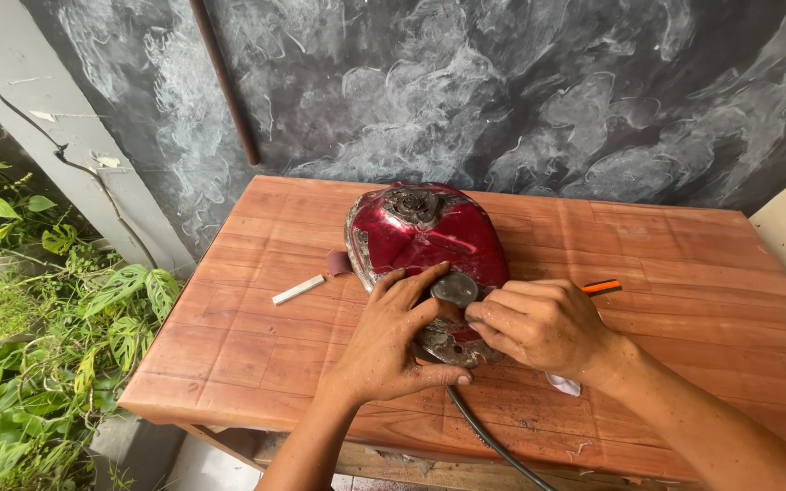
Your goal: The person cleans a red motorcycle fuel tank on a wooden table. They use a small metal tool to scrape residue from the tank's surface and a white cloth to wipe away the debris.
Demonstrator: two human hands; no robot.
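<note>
I see the red tank [425,241] lying mid-worktop [684,300], its near end under my hands. My left hand [388,341] lies flat and open against it; my right hand [534,323] curls its grip round a grey tool [454,289], cord [488,441] trailing toward me. Chalk [298,290] lies left.

Left hand [391,338] bare, right hand [539,325] bare, no gloves, forearms unsleeved, short fingernails
</note>
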